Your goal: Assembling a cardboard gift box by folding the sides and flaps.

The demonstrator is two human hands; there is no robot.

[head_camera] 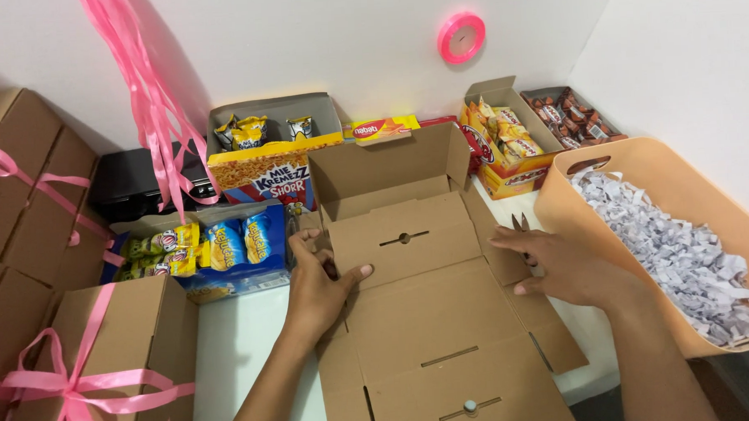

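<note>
A brown cardboard mailer box lies unfolded on the white table in front of me, its far flaps partly raised. My left hand presses on the left side panel, thumb laid across the inner flap. My right hand rests flat on the right side flap, fingers spread and pointing left. Neither hand holds a loose object. A pair of scissors peeks out just beyond my right fingers.
A peach tub of shredded white paper stands at the right. Open snack cartons line the back wall. Closed boxes tied with pink ribbon stack at the left. A pink ribbon spool hangs on the wall.
</note>
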